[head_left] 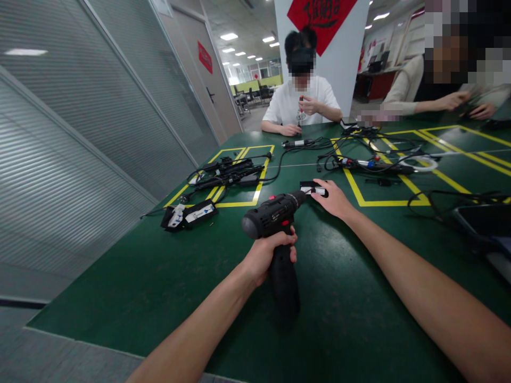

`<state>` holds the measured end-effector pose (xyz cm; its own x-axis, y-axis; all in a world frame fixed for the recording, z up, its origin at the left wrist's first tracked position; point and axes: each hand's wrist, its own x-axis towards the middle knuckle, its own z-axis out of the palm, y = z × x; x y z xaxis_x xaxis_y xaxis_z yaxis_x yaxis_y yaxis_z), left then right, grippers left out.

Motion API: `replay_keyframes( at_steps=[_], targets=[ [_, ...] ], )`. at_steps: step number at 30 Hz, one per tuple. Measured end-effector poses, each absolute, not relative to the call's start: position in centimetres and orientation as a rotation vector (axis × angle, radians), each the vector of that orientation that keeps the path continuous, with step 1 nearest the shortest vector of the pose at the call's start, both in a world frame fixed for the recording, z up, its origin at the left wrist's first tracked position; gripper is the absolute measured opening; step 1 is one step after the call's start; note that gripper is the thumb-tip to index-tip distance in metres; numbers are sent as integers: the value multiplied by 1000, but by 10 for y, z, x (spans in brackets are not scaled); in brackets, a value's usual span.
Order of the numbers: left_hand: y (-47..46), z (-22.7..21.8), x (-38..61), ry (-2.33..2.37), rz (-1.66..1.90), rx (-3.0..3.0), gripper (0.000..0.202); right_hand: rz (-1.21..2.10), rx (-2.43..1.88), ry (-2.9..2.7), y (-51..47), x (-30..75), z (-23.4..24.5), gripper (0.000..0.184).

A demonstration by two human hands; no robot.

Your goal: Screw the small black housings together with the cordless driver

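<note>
My left hand (265, 254) is wrapped around the grip of a black cordless drill (275, 215) with red details. The drill points away from me, and its bit reaches a small black case with a white inside (306, 186). My right hand (330, 198) grips that case at its right end, fingers closed over it on the green table. Whether the bit touches a screw there is too small to tell.
On the green table (167, 287), black cables and adapters (235, 173) lie at the left within yellow tape. An opened black case with white parts (199, 213) is nearer. More cables (371, 165) spread at the right. A co-worker (319, 96) sits opposite, another person at the far right.
</note>
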<state>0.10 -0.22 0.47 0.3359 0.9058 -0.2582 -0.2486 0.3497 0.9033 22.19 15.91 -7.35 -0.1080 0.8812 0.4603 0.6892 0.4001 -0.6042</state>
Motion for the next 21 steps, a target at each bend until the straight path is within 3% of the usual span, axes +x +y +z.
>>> replay_keyframes(
  at_steps=[21],
  targets=[
    [-1, 5, 1, 918, 907, 901, 25, 305, -1346, -1845, 160, 221, -76, 49]
  ],
)
